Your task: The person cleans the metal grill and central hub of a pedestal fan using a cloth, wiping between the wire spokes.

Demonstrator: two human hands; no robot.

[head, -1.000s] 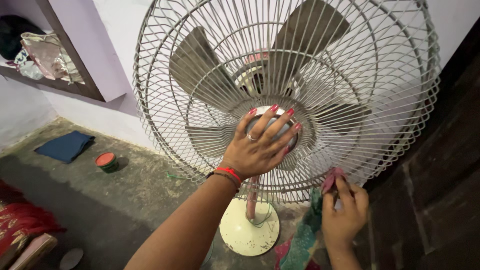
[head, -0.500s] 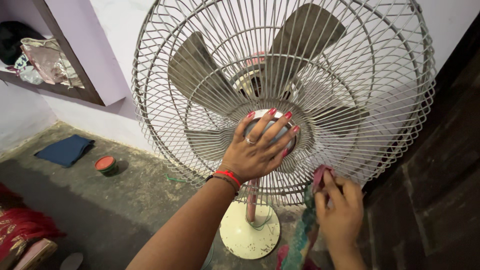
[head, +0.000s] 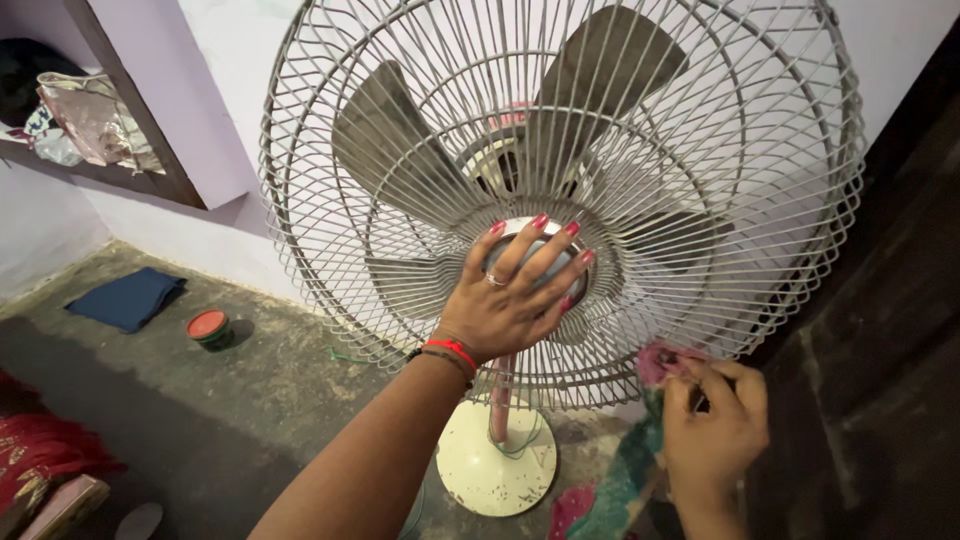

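Observation:
A dusty pedestal fan with a round wire guard (head: 330,120) and grey blades (head: 390,130) fills the view, standing on a cream round base (head: 480,470). My left hand (head: 505,300) lies flat over the silver centre cap of the guard, fingers spread. My right hand (head: 712,430) grips a pink and green cloth (head: 625,475) and presses its bunched end against the guard's lower right rim.
A dark wooden door or panel (head: 890,330) stands close on the right. On the concrete floor lie a folded blue cloth (head: 125,297) and a small red-lidded pot (head: 209,326). A wall shelf (head: 150,175) holds bags at upper left. Red fabric (head: 40,465) lies at lower left.
My right hand with the cloth slid left along the lower rim, then back to the right and slightly down. My left hand stayed on the centre cap.

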